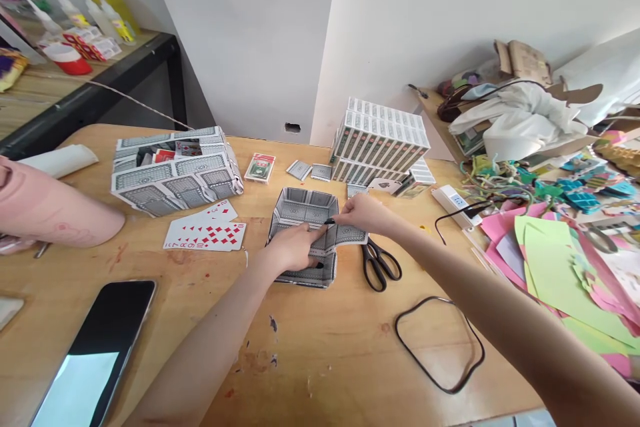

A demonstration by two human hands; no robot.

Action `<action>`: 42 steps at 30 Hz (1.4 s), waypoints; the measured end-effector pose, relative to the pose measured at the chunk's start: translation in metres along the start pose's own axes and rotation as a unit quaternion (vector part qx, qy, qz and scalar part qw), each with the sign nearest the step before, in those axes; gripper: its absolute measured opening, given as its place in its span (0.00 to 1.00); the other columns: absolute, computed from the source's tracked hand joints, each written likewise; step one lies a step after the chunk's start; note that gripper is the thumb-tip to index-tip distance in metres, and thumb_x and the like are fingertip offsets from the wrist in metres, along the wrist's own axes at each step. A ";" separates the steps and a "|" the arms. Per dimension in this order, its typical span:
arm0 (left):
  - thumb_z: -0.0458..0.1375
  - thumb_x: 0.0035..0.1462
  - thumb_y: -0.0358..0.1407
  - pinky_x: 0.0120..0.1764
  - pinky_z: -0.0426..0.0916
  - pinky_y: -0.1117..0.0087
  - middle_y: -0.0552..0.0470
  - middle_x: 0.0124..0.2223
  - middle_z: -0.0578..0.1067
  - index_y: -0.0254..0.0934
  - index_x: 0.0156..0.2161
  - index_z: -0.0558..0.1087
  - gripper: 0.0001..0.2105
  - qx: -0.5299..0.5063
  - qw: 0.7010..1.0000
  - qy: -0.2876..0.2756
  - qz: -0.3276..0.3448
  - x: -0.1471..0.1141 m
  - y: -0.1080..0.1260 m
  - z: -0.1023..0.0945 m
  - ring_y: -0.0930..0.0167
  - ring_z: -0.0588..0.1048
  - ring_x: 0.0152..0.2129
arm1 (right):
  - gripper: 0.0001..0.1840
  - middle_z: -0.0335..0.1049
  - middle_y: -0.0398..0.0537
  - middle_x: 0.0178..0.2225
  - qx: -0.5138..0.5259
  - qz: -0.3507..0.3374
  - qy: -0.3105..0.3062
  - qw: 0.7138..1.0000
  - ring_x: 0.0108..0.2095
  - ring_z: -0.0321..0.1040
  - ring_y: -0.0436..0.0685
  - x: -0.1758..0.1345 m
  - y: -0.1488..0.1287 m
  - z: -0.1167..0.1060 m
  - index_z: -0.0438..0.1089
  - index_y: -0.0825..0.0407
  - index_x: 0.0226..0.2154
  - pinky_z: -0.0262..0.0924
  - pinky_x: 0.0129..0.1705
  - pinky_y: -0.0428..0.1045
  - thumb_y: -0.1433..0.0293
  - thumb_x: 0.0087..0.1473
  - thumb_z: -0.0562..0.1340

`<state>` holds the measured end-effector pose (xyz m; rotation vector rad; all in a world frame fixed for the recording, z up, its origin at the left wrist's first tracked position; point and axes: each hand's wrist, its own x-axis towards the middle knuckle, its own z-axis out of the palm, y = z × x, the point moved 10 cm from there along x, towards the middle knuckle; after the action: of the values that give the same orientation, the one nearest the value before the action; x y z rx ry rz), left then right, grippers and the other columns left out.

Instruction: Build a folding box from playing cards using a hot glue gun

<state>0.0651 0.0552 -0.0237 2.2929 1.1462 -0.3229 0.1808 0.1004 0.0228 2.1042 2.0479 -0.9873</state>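
An open box made of folded playing cards (305,197), grey-patterned backs showing, sits on the table in front of me. My left hand (295,247) reaches inside it, index finger and thumb apart, the fingertips against its right side. At that same side my right hand (363,213) has its fingers pinched together on a playing card (353,235) that sticks out over the rim. Black-handled scissors (381,267) lie just right of the box, their blades partly covered. Fanned face-up red cards (207,233) rest to the left.
Behind stand a larger card-made box (175,173) holding things, a red-and-green card pack (260,167) and stacked card packs (383,140). A phone (100,347) and pink bottle (55,203) occupy the left. Rightward are a black cord loop (440,343), power strip (456,205) and coloured paper (565,280).
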 end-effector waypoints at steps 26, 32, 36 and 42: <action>0.51 0.55 0.35 0.52 0.63 0.65 0.37 0.62 0.60 0.30 0.66 0.42 0.36 -0.061 0.990 -0.038 0.122 -0.020 0.037 -0.004 0.60 0.62 0.57 | 0.06 0.74 0.45 0.27 0.539 0.074 0.060 0.837 0.33 0.73 0.54 -0.051 0.027 0.046 0.69 0.54 0.23 0.72 0.40 0.51 0.77 0.38 0.58; 0.50 0.53 0.25 0.53 0.61 0.62 0.32 0.60 0.60 0.23 0.64 0.44 0.34 0.000 0.994 0.000 0.110 -0.032 0.055 -0.004 0.57 0.61 0.56 | 0.03 0.70 0.42 0.23 0.507 0.062 0.071 0.857 0.30 0.71 0.53 -0.049 0.027 0.044 0.67 0.53 0.22 0.72 0.35 0.49 0.74 0.38 0.58; 0.51 0.52 0.23 0.49 0.65 0.62 0.33 0.58 0.62 0.25 0.63 0.48 0.32 0.028 0.994 0.023 0.104 -0.034 0.062 -0.006 0.58 0.64 0.53 | 0.02 0.69 0.42 0.22 0.467 0.061 0.106 0.876 0.28 0.71 0.53 -0.049 0.034 0.043 0.65 0.52 0.20 0.71 0.32 0.48 0.73 0.39 0.57; 0.49 0.53 0.22 0.48 0.66 0.62 0.37 0.55 0.66 0.28 0.61 0.53 0.28 0.042 0.994 0.055 0.082 -0.033 0.066 -0.013 0.59 0.67 0.50 | 0.02 0.69 0.42 0.22 0.493 0.078 0.128 0.857 0.29 0.72 0.55 -0.052 0.042 0.045 0.64 0.51 0.19 0.71 0.32 0.49 0.73 0.38 0.58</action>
<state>0.0974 0.0087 0.0257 2.4862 1.0059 -0.1877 0.2051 0.0287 -0.0059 2.8933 1.5164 -2.1541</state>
